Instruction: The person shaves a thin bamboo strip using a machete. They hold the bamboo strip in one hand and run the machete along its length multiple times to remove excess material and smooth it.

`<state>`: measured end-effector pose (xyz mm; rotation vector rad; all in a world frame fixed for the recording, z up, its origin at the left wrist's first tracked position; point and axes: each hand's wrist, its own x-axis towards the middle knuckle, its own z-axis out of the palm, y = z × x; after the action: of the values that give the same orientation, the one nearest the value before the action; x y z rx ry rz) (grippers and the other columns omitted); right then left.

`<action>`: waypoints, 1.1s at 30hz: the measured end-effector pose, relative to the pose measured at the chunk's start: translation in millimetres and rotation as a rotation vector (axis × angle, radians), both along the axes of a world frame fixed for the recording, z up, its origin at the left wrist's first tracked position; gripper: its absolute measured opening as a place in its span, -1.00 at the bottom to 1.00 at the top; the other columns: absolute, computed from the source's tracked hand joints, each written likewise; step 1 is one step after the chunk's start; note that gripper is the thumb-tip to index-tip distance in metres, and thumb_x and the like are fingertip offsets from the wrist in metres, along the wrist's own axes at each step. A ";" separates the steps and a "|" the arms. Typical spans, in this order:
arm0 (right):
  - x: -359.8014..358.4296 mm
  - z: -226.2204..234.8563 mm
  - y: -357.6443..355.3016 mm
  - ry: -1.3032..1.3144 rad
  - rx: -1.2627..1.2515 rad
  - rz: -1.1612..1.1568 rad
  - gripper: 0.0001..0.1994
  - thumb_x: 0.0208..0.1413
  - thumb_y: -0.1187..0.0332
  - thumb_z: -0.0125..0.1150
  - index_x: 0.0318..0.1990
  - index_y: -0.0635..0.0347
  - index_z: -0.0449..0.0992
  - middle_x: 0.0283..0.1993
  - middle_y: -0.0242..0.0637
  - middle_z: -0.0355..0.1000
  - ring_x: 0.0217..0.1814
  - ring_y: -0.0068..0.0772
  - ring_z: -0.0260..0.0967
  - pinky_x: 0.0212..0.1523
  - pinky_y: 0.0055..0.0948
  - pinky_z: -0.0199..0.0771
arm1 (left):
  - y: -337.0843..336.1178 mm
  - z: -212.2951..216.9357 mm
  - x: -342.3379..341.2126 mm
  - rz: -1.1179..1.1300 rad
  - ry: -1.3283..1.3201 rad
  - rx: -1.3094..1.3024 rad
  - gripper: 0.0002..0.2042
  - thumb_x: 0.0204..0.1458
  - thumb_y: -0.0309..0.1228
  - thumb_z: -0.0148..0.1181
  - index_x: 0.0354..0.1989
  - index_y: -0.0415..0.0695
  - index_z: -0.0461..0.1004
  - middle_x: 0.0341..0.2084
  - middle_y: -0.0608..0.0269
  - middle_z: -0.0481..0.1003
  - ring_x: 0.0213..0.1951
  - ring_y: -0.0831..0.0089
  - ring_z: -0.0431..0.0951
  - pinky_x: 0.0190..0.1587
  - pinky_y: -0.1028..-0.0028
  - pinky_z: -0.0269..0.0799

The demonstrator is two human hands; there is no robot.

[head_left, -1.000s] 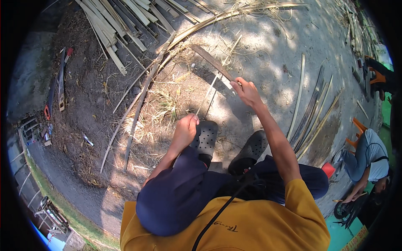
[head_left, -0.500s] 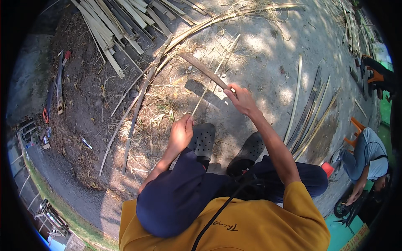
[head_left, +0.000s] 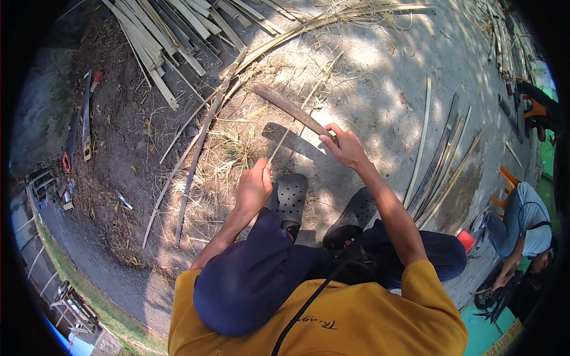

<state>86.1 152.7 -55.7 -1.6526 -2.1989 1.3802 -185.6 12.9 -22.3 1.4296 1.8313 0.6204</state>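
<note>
My right hand (head_left: pixel 346 148) is closed round the grip of a machete (head_left: pixel 285 107), whose long brownish blade points up and to the left. A thin pale bamboo strip (head_left: pixel 309 98) is pinched in my left hand (head_left: pixel 254 188). The strip slants away up and to the right, and the blade crosses it in the picture. Whether blade and strip touch, I cannot tell. The blade's dark shadow (head_left: pixel 291 142) falls on the ground between my hands, just ahead of my grey clogs (head_left: pixel 292 196).
A pile of split bamboo (head_left: pixel 142 35) lies at the far left, with long curved strips (head_left: pixel 199 148) nearer. More strips (head_left: pixel 442 160) lie on the right. A handsaw (head_left: pixel 71 139) rests at the left. Another person (head_left: pixel 525 216) works at the right beside an orange chair (head_left: pixel 504 184).
The machete and my right hand have shifted slightly down toward me. My left hand has risen a little, still holding the strip.
</note>
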 end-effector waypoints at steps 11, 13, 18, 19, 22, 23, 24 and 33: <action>38.9 1.3 58.3 -0.129 0.169 -0.348 -0.41 0.33 -0.24 0.10 0.13 0.13 0.47 -0.56 -0.09 0.47 -0.40 0.05 0.55 -0.21 0.03 0.46 | -7.9 18.6 -21.5 -0.108 0.147 0.088 -0.88 0.35 -0.43 0.08 -0.24 -0.19 0.39 -0.61 -0.12 0.47 -0.55 -0.15 0.51 -0.48 0.02 0.31; 52.3 -7.8 48.4 -0.148 0.274 -0.435 -0.38 0.31 -0.26 0.11 0.20 0.10 0.40 -0.59 -0.09 0.46 -0.44 0.05 0.53 -0.26 0.02 0.45 | 8.0 27.0 -31.9 -0.115 0.173 0.135 -0.85 0.35 -0.40 0.10 -0.28 -0.18 0.40 -0.62 -0.10 0.47 -0.56 -0.14 0.51 -0.49 0.01 0.32; 67.6 -30.1 30.7 -0.207 0.359 -0.500 -0.36 0.33 -0.22 0.13 0.24 0.16 0.35 -0.61 -0.08 0.46 -0.48 0.14 0.52 -0.30 0.05 0.44 | 4.9 47.5 -57.1 -0.264 0.144 0.083 -0.85 0.34 -0.36 0.12 -0.24 -0.18 0.44 -0.62 -0.13 0.47 -0.52 -0.15 0.55 -0.45 0.02 0.43; 65.2 -30.5 31.2 -0.198 0.359 -0.506 -0.36 0.33 -0.22 0.13 0.24 0.16 0.35 -0.61 -0.08 0.46 -0.48 0.14 0.52 -0.30 0.05 0.44 | 0.0 52.6 -60.9 -0.267 0.179 0.087 -0.85 0.34 -0.38 0.12 -0.25 -0.18 0.44 -0.63 -0.13 0.47 -0.52 -0.14 0.55 -0.46 0.03 0.44; 60.2 -31.1 38.1 -0.164 0.319 -0.440 -0.38 0.33 -0.22 0.11 0.23 0.15 0.36 -0.57 -0.07 0.49 -0.44 0.14 0.54 -0.28 0.06 0.44 | -11.5 76.3 -62.8 -0.230 0.242 -0.003 -0.86 0.33 -0.42 0.12 -0.28 -0.20 0.44 -0.65 -0.13 0.46 -0.53 -0.12 0.56 -0.46 0.06 0.44; 62.5 -31.5 46.0 -0.188 0.289 -0.481 -0.39 0.34 -0.21 0.11 0.22 0.15 0.37 -0.53 -0.05 0.52 -0.39 0.16 0.56 -0.24 0.06 0.45 | -19.8 84.6 -65.5 -0.237 0.244 -0.004 -0.86 0.33 -0.42 0.12 -0.28 -0.20 0.44 -0.65 -0.13 0.46 -0.53 -0.12 0.56 -0.46 0.06 0.44; 60.3 -33.0 56.6 -0.198 0.260 -0.518 -0.41 0.34 -0.20 0.12 0.21 0.14 0.38 -0.49 -0.03 0.54 -0.34 0.18 0.57 -0.21 0.07 0.45 | -31.1 96.7 -76.7 -0.182 0.275 -0.036 -0.87 0.34 -0.43 0.12 -0.27 -0.20 0.44 -0.65 -0.12 0.45 -0.53 -0.12 0.56 -0.46 0.06 0.42; 118.4 -47.6 75.2 -0.208 0.400 -0.626 -0.39 0.33 -0.19 0.13 0.25 0.12 0.32 -0.37 0.13 0.58 -0.18 0.36 0.56 -0.12 0.16 0.43 | -90.5 124.8 -138.0 0.037 0.394 -0.146 -0.89 0.33 -0.43 0.13 -0.22 -0.20 0.49 -0.63 -0.10 0.45 -0.57 -0.10 0.49 -0.45 0.08 0.33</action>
<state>204.6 227.9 -103.2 -2.1104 -1.6466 0.5928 -323.6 -77.7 102.4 1.4986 2.1592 0.2232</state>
